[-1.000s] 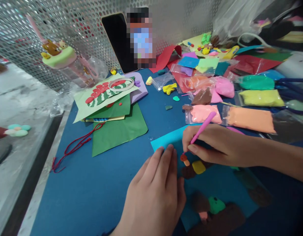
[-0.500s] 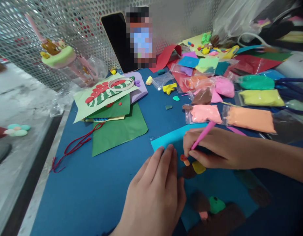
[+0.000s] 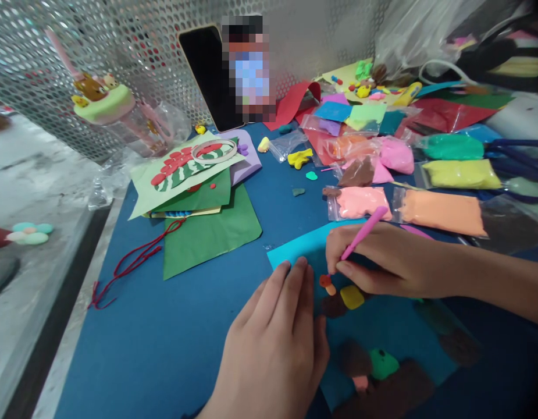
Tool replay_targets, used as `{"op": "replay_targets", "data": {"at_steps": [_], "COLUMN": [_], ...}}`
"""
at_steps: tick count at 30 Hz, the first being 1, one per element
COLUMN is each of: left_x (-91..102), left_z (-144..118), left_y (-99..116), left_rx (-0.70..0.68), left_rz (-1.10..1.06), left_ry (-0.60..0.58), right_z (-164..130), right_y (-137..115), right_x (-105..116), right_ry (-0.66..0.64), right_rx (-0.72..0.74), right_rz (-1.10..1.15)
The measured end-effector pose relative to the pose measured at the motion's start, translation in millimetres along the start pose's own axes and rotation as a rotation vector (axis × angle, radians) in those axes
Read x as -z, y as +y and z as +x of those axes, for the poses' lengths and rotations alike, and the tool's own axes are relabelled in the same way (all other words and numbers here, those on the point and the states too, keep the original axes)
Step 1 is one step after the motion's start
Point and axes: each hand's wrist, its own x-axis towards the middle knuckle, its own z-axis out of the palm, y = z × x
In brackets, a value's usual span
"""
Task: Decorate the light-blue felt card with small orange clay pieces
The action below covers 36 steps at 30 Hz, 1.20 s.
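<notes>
A blue sheet of paper [image 3: 290,254] lies on the dark blue table, bearing flattened clay shapes in brown, yellow, green and pink. My left hand [image 3: 273,337] rests flat along the sheet's left side, fingers stretched out. In my right hand [image 3: 373,256] is a pink clay modelling tool [image 3: 365,231], gripped like a pen. Its tip meets or hovers just over a small orange-red clay piece [image 3: 325,281] with a lighter orange stem below. Beside that piece sit a yellow clay patch [image 3: 352,297] and a brown one [image 3: 333,306]. Lower down is a green clay shape [image 3: 384,364].
Bags of pink clay [image 3: 362,202], peach clay [image 3: 443,212] and yellow clay [image 3: 463,174] lie beyond my right hand. Decorated papers [image 3: 181,169], a tape roll [image 3: 214,151] and red cord [image 3: 138,259] are at left. A phone [image 3: 212,75] leans on the mesh panel.
The top end of the pink tool has tipped slightly up and right as my right hand shifts a little. My left hand stays in place.
</notes>
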Motion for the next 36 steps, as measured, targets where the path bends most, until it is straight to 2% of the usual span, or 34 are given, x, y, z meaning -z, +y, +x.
{"op": "replay_targets", "data": {"at_steps": [12, 19, 24, 31, 36], "left_x": [-0.3, 1.5, 0.7, 0.0, 0.1], "left_z": [1.2, -0.2, 0.4, 2.9, 1.6], "left_y": [1.0, -0.7, 0.0, -0.3, 0.0], "left_rx": [-0.006, -0.004, -0.011, -0.008, 0.002], "left_rz": [-0.002, 0.004, 0.002, 0.005, 0.006], "left_ry": [-0.010, -0.022, -0.019, -0.019, -0.005], "right_z": [0.8, -1.5, -1.4, -0.4, -0.4], "right_y": [3.3, 1.6, 1.4, 2.7, 1.0], "right_x": [-2.2, -0.4, -1.3, -2.5, -2.2], "right_ry": [-0.012, 0.021, -0.004, 0.020, 0.027], "right_rx": [0.018, -0.010, -0.021, 0.051, 0.012], "right_rz": [-0.057, 0.002, -0.011, -0.033, 0.014]}}
